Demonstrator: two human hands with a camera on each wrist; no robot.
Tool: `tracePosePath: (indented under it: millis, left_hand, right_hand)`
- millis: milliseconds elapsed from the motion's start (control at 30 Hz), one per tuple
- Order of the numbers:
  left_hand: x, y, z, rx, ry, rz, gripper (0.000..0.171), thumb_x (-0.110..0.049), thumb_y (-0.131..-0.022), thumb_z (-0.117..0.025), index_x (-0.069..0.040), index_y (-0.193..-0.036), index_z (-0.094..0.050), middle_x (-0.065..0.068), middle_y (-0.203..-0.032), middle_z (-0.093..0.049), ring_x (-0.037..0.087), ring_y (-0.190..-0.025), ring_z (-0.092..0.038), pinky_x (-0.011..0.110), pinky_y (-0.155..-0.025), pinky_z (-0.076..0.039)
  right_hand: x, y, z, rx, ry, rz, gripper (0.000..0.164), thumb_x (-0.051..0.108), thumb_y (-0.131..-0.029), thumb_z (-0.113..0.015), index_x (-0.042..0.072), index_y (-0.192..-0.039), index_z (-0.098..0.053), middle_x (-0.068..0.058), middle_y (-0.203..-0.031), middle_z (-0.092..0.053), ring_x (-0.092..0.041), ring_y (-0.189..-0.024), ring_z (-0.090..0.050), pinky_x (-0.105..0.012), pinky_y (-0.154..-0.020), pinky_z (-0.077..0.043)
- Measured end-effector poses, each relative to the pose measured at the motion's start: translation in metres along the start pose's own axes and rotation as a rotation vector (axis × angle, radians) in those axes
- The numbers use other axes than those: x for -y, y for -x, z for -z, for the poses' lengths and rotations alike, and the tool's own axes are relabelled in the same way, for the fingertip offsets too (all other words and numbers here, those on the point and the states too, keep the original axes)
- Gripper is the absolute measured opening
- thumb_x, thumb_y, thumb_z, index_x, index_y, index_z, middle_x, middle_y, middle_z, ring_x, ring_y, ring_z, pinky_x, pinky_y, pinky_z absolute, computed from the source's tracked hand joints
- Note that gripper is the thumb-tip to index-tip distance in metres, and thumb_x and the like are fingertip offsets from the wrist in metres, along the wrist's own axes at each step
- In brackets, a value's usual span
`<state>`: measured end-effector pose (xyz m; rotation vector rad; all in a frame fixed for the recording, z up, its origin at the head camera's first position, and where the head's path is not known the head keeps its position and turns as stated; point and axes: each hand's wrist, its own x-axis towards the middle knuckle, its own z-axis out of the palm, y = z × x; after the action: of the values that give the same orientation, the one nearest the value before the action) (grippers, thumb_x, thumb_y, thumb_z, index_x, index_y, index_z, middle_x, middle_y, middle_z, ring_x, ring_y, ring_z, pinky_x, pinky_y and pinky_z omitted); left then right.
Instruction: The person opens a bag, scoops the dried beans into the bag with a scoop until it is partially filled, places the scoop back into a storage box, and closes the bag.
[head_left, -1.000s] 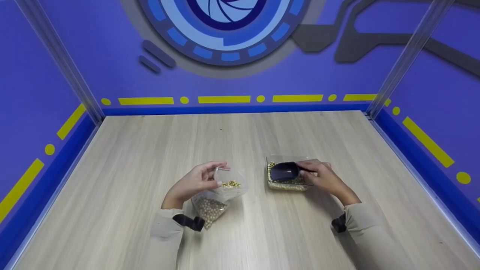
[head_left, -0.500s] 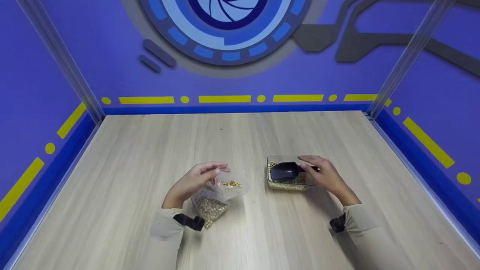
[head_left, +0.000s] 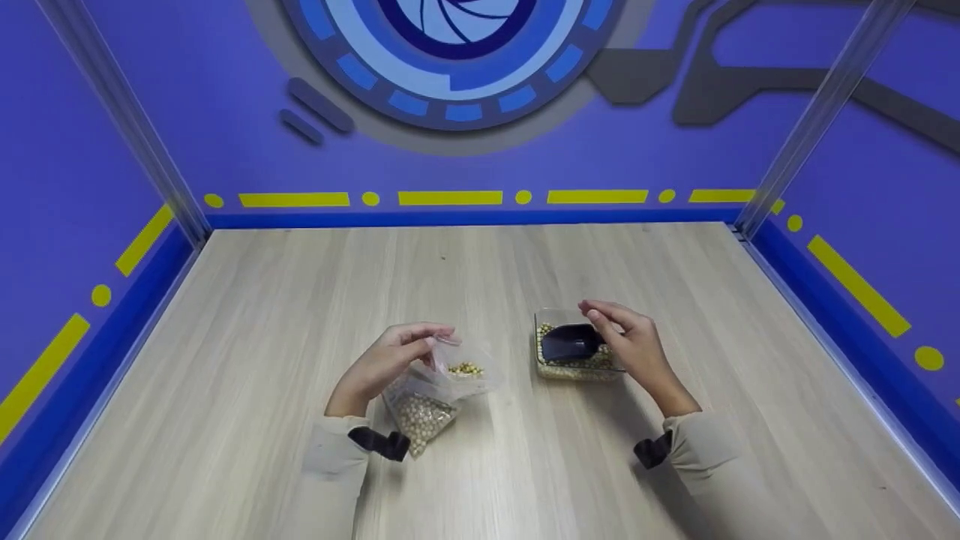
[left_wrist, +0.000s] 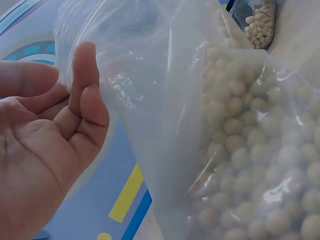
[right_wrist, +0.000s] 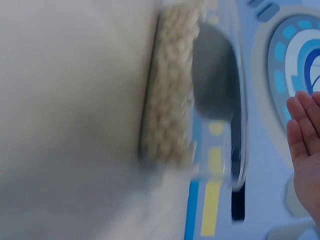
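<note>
In the head view my left hand [head_left: 375, 369] pinches the upper edge of a clear plastic zip bag [head_left: 421, 421]. Pale round beans [left_wrist: 255, 165] fill its lower part, and more show through the open mouth. To the right a black scoop [head_left: 568, 343] lies on the beans in a clear rectangular container [head_left: 556, 313]. My right hand [head_left: 636, 346] is over the container's right side, fingers extended and holding nothing. It covers the scoop's handle in the head view. From the right wrist, the handle [right_wrist: 238, 200] sticks out past the container's end.
The bag and the container stand apart on a light wood table [head_left: 300, 292]. Blue printed panels [head_left: 480, 165] close off its back and both sides. A black strap [head_left: 654, 450] goes round the right wrist.
My right hand has let go of the scoop's handle and moved up and left over it. The scoop stays in the container. My left thumb has shifted slightly on the bag's edge.
</note>
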<state>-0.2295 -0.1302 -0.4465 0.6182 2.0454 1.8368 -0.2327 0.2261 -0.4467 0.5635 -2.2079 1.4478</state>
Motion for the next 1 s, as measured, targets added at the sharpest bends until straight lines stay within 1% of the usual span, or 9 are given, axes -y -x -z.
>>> tracePosePath:
  millis: [100, 233, 300, 433, 500, 700, 733, 867, 1000]
  left_hand:
    - [0.001, 0.0, 0.001, -0.002, -0.034, -0.01, 0.041, -0.017, -0.1, -0.047, 0.008, -0.132, -0.052, 0.023, -0.128, -0.06, 0.011, -0.083, -0.059, 0.036, -0.081, -0.049]
    - [0.002, -0.002, 0.0, -0.006, -0.066, -0.032, 0.04, -0.017, -0.101, -0.047, 0.007, -0.132, -0.052, 0.023, -0.126, -0.061, 0.01, -0.079, -0.06, 0.039, -0.08, -0.05]
    - [0.002, -0.003, 0.0, -0.016, -0.07, -0.042, 0.039, -0.016, -0.101, -0.047, 0.007, -0.131, -0.053, 0.023, -0.125, -0.061, 0.009, -0.077, -0.06, 0.038, -0.08, -0.051]
    - [0.002, -0.004, -0.001, -0.062, -0.09, -0.044, 0.035, -0.013, -0.1, -0.049, 0.007, -0.127, -0.057, 0.023, -0.12, -0.064, 0.007, -0.074, -0.061, 0.034, -0.077, -0.052]
    - [0.002, -0.005, -0.002, -0.089, -0.107, -0.042, 0.032, -0.013, -0.099, -0.051, 0.006, -0.124, -0.06, 0.022, -0.117, -0.066, 0.006, -0.072, -0.06, 0.031, -0.073, -0.051]
    - [0.003, -0.006, -0.001, -0.153, -0.156, -0.03, 0.028, -0.015, -0.097, -0.054, 0.002, -0.117, -0.066, 0.018, -0.11, -0.069, 0.007, -0.066, -0.055, 0.022, -0.058, -0.044]
    - [0.003, -0.006, -0.002, -0.163, -0.167, -0.029, 0.028, -0.016, -0.097, -0.055, 0.001, -0.116, -0.067, 0.017, -0.109, -0.07, 0.008, -0.066, -0.053, 0.021, -0.056, -0.042]
    - [0.004, -0.006, -0.002, -0.208, -0.213, -0.049, 0.027, -0.017, -0.095, -0.057, -0.001, -0.113, -0.07, 0.016, -0.11, -0.07, 0.01, -0.079, -0.058, 0.016, -0.063, -0.043]
    - [0.006, -0.008, -0.003, -0.27, -0.241, -0.079, 0.025, -0.015, -0.093, -0.06, 0.0, -0.109, -0.071, 0.016, -0.109, -0.071, 0.012, -0.086, -0.059, 0.019, -0.073, -0.045]
  right_hand:
    - [0.021, 0.0, -0.009, 0.037, -0.047, -0.032, 0.021, -0.008, -0.088, -0.058, -0.014, -0.107, -0.066, -0.028, -0.104, -0.068, 0.0, -0.096, -0.065, -0.012, -0.083, -0.049]
    - [0.033, 0.003, -0.023, 0.106, -0.076, -0.093, 0.022, -0.004, -0.089, -0.059, -0.012, -0.108, -0.067, -0.026, -0.105, -0.069, -0.001, -0.098, -0.065, -0.012, -0.085, -0.048]
    - [0.03, 0.005, -0.03, 0.153, -0.062, -0.115, 0.022, -0.002, -0.09, -0.06, -0.01, -0.109, -0.068, -0.023, -0.107, -0.069, -0.005, -0.099, -0.066, -0.012, -0.085, -0.048]
    - [0.017, 0.01, -0.044, 0.265, -0.03, -0.102, 0.025, 0.001, -0.089, -0.062, -0.008, -0.112, -0.068, -0.02, -0.109, -0.07, -0.019, -0.1, -0.068, -0.016, -0.083, -0.051]
    - [0.012, 0.012, -0.049, 0.327, -0.012, -0.087, 0.026, 0.005, -0.089, -0.063, -0.005, -0.113, -0.068, -0.018, -0.11, -0.07, -0.022, -0.1, -0.068, -0.019, -0.083, -0.052]
    - [0.012, 0.018, -0.063, 0.474, 0.007, -0.105, 0.037, 0.025, -0.086, -0.069, 0.0, -0.113, -0.069, -0.013, -0.108, -0.072, -0.022, -0.096, -0.069, -0.025, -0.082, -0.054]
    - [0.013, 0.019, -0.066, 0.49, 0.006, -0.114, 0.04, 0.027, -0.085, -0.069, -0.001, -0.113, -0.069, -0.014, -0.107, -0.072, -0.023, -0.096, -0.069, -0.025, -0.082, -0.055]
    - [0.016, 0.022, -0.075, 0.516, 0.025, -0.156, 0.047, 0.032, -0.082, -0.072, -0.004, -0.111, -0.07, -0.016, -0.104, -0.072, -0.026, -0.094, -0.07, -0.025, -0.079, -0.055]
    - [0.018, 0.024, -0.083, 0.499, 0.076, -0.158, 0.039, 0.03, -0.082, -0.073, -0.002, -0.104, -0.073, -0.014, -0.098, -0.074, -0.022, -0.089, -0.07, -0.024, -0.076, -0.055]
